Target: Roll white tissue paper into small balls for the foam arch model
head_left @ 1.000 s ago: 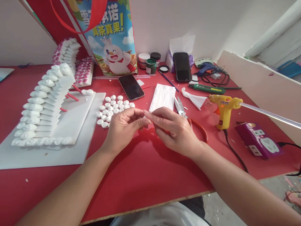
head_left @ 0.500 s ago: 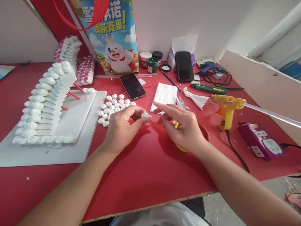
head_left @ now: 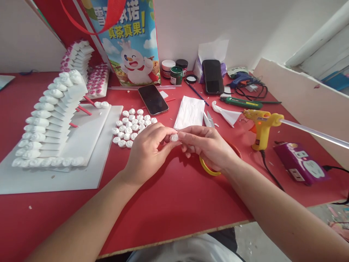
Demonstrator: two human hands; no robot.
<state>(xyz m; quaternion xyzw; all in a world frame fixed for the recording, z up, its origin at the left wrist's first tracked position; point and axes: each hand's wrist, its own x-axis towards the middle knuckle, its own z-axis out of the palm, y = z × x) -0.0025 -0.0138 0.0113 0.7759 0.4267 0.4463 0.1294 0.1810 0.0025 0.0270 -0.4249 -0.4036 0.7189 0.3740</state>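
Between both hands, above the red table, is a small white paper rose with a spiral top. The fingers of my left hand pinch it from the left. My right hand grips it from the right with thumb and fingertips. Just beyond my left hand, several finished white roses lie grouped on the table. A stack of white paper strips lies behind the fingertips. Under my right hand are scissors with a yellow handle, partly hidden, their blades showing behind the hand.
At left, a stepped white model edged with roses stands on a white board. A smartphone, paint jars and a patterned bag are at the back. On the right are a yellow glue gun and a purple power socket.
My right hand has moved left and closed on the rose beside my left fingers. The rose has turned so its spiral top faces me.
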